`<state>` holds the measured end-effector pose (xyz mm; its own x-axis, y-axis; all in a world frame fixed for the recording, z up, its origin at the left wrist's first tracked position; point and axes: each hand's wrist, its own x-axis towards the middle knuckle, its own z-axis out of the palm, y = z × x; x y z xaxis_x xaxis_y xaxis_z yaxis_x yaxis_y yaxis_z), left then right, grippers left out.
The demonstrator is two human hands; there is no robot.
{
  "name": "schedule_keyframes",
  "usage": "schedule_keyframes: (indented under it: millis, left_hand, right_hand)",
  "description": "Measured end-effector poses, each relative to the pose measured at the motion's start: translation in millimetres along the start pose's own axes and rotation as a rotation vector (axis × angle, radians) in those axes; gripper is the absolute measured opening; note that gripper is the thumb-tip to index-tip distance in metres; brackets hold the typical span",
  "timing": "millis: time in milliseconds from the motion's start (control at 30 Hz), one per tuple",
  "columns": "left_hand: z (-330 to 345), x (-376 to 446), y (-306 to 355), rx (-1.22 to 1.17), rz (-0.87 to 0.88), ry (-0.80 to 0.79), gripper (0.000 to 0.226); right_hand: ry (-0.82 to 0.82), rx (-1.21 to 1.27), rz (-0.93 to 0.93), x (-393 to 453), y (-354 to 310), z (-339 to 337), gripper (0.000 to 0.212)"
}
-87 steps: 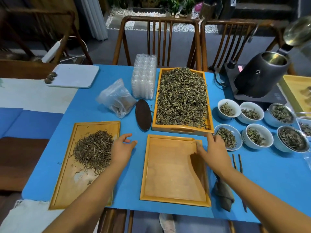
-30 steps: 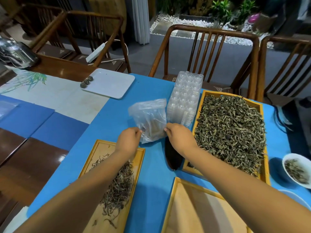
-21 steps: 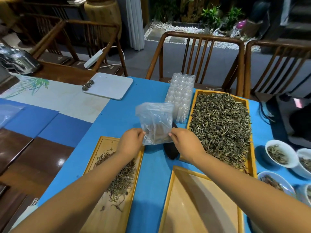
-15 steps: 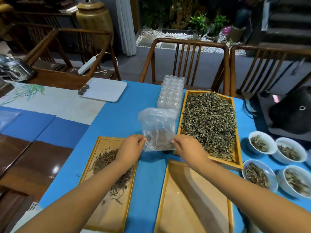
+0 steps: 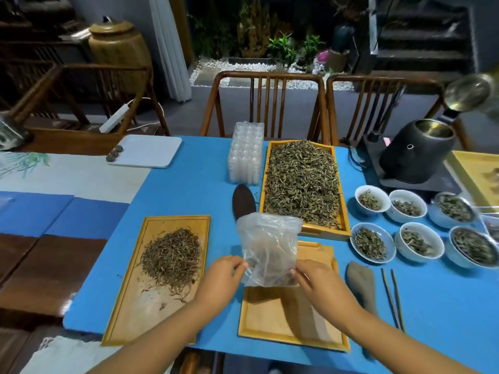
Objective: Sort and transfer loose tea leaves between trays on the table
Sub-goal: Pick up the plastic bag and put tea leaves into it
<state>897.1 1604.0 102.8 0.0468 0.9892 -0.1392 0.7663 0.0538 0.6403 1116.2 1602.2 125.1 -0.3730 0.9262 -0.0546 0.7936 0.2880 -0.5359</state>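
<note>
While the left hand (image 5: 220, 276) and right hand (image 5: 320, 280) each pinch a lower corner of the crumpled clear plastic bag (image 5: 267, 247), head view shows it held up over the bare wooden tray (image 5: 291, 336), a little dark tea inside. Sorted loose tea leaves (image 5: 172, 259) lie piled on the left wooden tray (image 5: 129, 319); the heaped far wooden tray (image 5: 302, 182) stays full. Judged early: most leaves unsorted, middle tray unfilled.

There's just the one view, worn on the person's head, looking forward and down over the blue table (image 5: 189, 190) from its near edge, close above both forearms, wide enough to take in the chairs (image 5: 267, 103) beyond; no second view overlaps it
</note>
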Motion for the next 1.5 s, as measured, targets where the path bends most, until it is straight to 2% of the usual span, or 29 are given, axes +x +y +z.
schedule_keyframes:
  millis: [333, 467, 733, 1033, 1500]
  left_hand:
    - [34.6, -33.1, 3.8, 0.042, -0.022, -0.175, 0.028]
    - [42.6, -35.5, 6.2, 0.035, -0.028, -0.219, 0.038]
    - [48.8, -30.3, 9.3, -0.107, -0.116, -0.221, 0.032]
    - [46.2, -22.4, 11.9, -0.164, -0.133, -0.189, 0.032]
    - [29.9, -6.8, 23.7, -0.220, -0.161, -0.187, 0.039]
  right_hand:
    - [-0.108, 0.005, 0.165, -55.1, 15.0, 13.1, 0.022]
    - [-0.119, 0.053, 0.246, -61.4, 19.4, 15.4, 0.020]
    - [-0.136, 0.237, 0.370, -61.7, 19.8, 6.7, 0.021]
    - [-0.109, 0.410, 0.483, -51.2, 19.0, -3.7, 0.021]
    - [-0.045, 0.555, 0.519, -21.1, 24.8, -19.6, 0.026]
